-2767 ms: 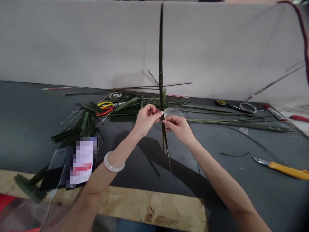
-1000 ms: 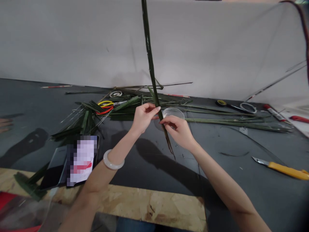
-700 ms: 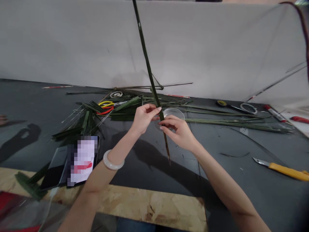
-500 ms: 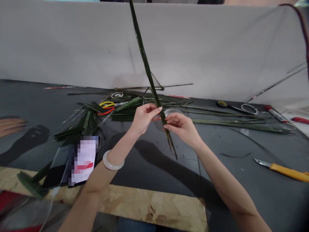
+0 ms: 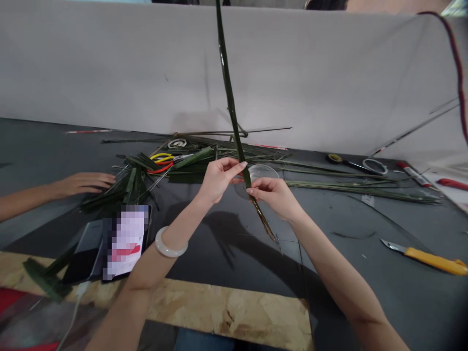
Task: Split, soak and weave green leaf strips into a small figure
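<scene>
I hold a long dark green leaf strip point(image 5: 228, 92) nearly upright above the dark table; its top runs out of view and its lower end points down to the right. My left hand point(image 5: 219, 179), a pale bangle on its wrist, pinches the strip from the left. My right hand point(image 5: 275, 195) pinches it just below, from the right. Right behind my hands sits a small clear round dish point(image 5: 265, 171). A heap of cut green leaf strips point(image 5: 161, 170) lies beyond and to the left.
Another person's hand point(image 5: 82, 184) rests on the leaf heap at the left. Yellow and red scissors point(image 5: 163, 162) lie in the heap. A phone point(image 5: 124, 241) lies at the near left, a yellow utility knife point(image 5: 427, 258) at the right, tape rolls point(image 5: 375, 165) at the back right.
The strip's top swung left, then back toward upright, while its lower end moved right. Another person's hand came in from the left and now rests on the leaf heap.
</scene>
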Demonstrator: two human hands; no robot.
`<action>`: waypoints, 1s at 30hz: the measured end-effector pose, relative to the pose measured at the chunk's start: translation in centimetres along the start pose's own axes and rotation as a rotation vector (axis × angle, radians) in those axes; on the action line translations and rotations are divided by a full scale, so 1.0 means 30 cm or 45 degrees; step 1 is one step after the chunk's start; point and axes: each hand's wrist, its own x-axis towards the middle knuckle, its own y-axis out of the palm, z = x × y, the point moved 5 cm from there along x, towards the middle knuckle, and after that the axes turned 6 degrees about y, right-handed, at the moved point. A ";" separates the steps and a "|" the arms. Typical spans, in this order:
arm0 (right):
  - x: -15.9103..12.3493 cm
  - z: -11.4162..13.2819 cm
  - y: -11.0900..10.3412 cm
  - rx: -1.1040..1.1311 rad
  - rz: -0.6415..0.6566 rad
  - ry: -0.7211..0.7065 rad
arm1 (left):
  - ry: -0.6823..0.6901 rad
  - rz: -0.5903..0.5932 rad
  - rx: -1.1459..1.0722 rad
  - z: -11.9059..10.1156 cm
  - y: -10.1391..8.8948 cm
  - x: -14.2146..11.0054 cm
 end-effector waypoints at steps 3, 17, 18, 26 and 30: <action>0.005 -0.003 0.000 -0.040 -0.016 -0.034 | -0.006 0.020 0.022 0.004 0.006 -0.004; 0.021 -0.011 -0.029 0.018 -0.171 -0.137 | -0.135 0.308 0.118 0.052 0.024 -0.004; 0.021 -0.010 -0.031 0.025 -0.178 -0.142 | -0.148 0.334 0.134 0.059 0.024 -0.004; 0.035 -0.033 -0.038 -0.001 -0.169 -0.128 | 0.020 0.274 0.259 0.053 0.018 0.003; 0.041 -0.031 -0.049 -0.074 -0.185 -0.148 | 0.369 0.142 0.672 -0.006 -0.007 0.004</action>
